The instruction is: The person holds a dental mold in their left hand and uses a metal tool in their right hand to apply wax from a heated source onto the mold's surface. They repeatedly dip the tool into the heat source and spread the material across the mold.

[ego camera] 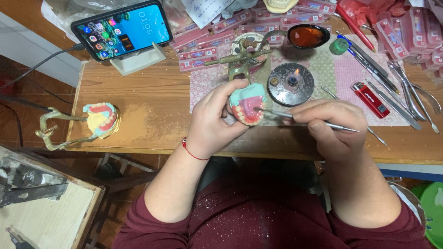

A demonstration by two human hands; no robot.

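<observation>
My left hand (212,122) grips a dental model (248,103), a pale green cast with pink wax gums and a row of teeth, held over the front of the wooden table (152,115). My right hand (330,127) pinches a thin metal carving tool (307,119) like a pen. Its tip rests on the pink wax of the model. Just behind the model a small spirit burner (291,83) stands with a lit flame.
A second model in a brass articulator (92,122) sits at the table's left edge. A phone on a stand (123,30) is at the back left. A red lighter (370,99), metal instruments (406,92), a spoon of orange wax (307,36) and pink tooth cards (217,39) lie behind.
</observation>
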